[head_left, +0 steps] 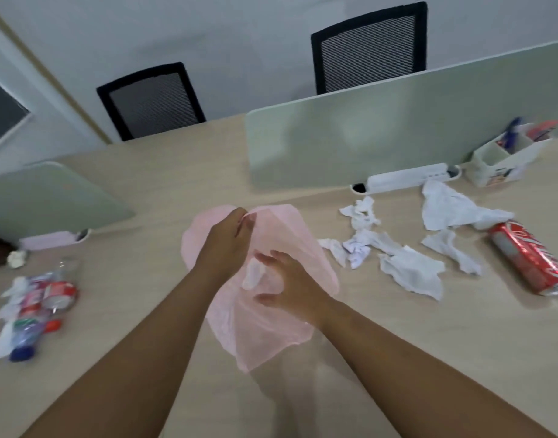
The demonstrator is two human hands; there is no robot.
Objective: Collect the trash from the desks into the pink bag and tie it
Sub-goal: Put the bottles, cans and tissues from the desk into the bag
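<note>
My left hand (230, 238) pinches the pink bag (265, 314) rim at centre frame; my right hand (290, 286), fingers spread, reaches inside; tissues (407, 270) and can (530, 257) lie at right

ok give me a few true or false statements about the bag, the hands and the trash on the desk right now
1. Both hands are on the pink bag. True: the left hand pinches its upper edge and the right hand spreads against it lower down.
2. The red can stands upright. False: it lies on its side on the desk, to the right.
3. Crumpled white tissues lie between the bag and the can. True.
4. The trash has all been bagged. False: tissues, the can and a pile of bottles and cans on the left remain out on the desk.
5. The bag is tied. False: it is being held open.
</note>
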